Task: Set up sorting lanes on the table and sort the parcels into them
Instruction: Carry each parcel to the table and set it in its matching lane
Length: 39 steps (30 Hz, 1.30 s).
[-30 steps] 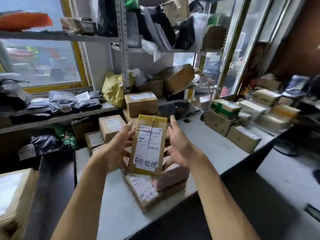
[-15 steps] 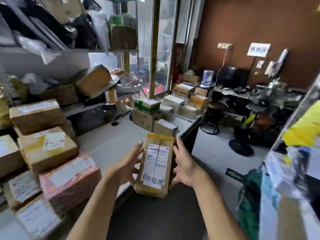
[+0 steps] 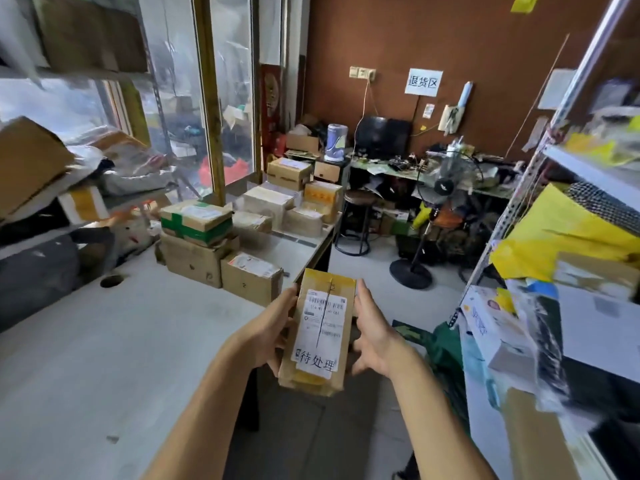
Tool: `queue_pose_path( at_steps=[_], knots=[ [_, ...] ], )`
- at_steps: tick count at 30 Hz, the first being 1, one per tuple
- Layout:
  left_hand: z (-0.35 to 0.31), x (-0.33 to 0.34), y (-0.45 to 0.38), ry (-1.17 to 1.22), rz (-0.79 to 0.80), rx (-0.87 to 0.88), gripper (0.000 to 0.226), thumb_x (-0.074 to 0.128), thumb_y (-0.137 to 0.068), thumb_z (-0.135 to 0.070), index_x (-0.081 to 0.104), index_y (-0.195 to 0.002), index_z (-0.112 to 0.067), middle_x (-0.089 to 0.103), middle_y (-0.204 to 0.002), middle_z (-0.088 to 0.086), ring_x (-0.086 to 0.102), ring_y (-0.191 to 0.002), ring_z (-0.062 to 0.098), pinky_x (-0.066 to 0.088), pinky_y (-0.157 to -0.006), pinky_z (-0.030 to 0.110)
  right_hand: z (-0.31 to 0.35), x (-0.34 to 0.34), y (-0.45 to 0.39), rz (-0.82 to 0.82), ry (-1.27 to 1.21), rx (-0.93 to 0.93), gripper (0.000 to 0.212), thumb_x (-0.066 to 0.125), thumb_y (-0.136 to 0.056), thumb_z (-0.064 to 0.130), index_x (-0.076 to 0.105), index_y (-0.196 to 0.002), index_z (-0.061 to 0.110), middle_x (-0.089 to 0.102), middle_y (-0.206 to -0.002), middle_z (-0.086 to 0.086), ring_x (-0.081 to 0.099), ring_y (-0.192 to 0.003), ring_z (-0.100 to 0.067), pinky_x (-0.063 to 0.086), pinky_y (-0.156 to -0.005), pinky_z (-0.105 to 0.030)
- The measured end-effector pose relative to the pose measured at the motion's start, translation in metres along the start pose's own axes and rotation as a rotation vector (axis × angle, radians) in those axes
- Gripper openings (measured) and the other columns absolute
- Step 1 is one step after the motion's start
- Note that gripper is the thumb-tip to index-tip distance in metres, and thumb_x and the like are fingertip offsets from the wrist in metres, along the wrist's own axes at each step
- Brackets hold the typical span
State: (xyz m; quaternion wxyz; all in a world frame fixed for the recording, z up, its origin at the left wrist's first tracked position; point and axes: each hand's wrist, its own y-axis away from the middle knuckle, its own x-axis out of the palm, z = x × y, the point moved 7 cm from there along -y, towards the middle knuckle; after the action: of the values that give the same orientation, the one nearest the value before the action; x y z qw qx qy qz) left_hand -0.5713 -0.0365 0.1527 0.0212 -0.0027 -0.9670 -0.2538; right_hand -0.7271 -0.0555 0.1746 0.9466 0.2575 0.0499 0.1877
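Note:
I hold a narrow cardboard parcel (image 3: 320,327) upright in front of me, off the table's right edge. It has yellow tape at both ends and a white shipping label with handwritten characters at the bottom. My left hand (image 3: 268,332) grips its left side and my right hand (image 3: 375,336) grips its right side, fingers behind the box. On the grey table (image 3: 104,341) stands a group of parcels: a green-taped box (image 3: 195,221) stacked on a larger carton (image 3: 192,259), with a small box (image 3: 251,280) beside them. More pale boxes (image 3: 277,209) sit at the table's far end.
A shelf rack (image 3: 571,306) stuffed with packages and a yellow bag stands close on the right. A floor fan (image 3: 443,188), a stool (image 3: 358,220) and a cluttered desk fill the back. Shelves with parcels line the window on the left. A white sign (image 3: 423,82) hangs on the brown wall.
My view has swung right, from the parcel stacks at the left toward the table's far end and the back wall. The parcel stays held in both hands and has come along.

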Motion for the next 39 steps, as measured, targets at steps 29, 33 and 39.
queue_pose_path(
  at_steps=[29, 33, 39],
  knots=[
    [-0.129, -0.147, -0.277, 0.334, -0.638, -0.029, 0.062, 0.026, -0.087, -0.082, 0.054, -0.127, -0.042, 0.054, -0.138, 0.007, 0.049, -0.129, 0.046, 0.044, -0.096, 0.073, 0.219, 0.027, -0.39, 0.604, 0.444, -0.071, 0.048, 0.009, -0.101, 0.071, 0.053, -0.108, 0.056, 0.036, -0.163, 0.002, 0.029, -0.151, -0.034, 0.023, -0.117, -0.062],
    [-0.111, -0.192, -0.266, 0.421, -0.756, -0.049, 0.061, 0.03, -0.087, -0.083, 0.052, -0.127, -0.041, 0.052, -0.138, 0.01, 0.051, -0.125, 0.049, 0.053, -0.082, 0.071, 0.216, 0.089, -0.43, 0.749, 0.566, -0.073, 0.049, 0.015, -0.098, 0.077, 0.058, -0.103, 0.055, 0.054, -0.149, 0.003, 0.049, -0.135, -0.027, 0.039, -0.106, -0.052],
    [-0.097, -0.203, -0.27, 0.499, -0.848, -0.121, 0.075, 0.032, -0.083, -0.088, 0.043, -0.14, -0.042, 0.046, -0.145, 0.013, 0.048, -0.127, 0.051, 0.053, -0.079, 0.071, 0.217, 0.125, -0.446, 0.933, 0.736, -0.09, 0.048, 0.013, -0.107, 0.055, 0.053, -0.095, 0.032, 0.058, -0.1, 0.012, 0.053, -0.083, 0.004, 0.047, -0.085, -0.015]
  ],
)
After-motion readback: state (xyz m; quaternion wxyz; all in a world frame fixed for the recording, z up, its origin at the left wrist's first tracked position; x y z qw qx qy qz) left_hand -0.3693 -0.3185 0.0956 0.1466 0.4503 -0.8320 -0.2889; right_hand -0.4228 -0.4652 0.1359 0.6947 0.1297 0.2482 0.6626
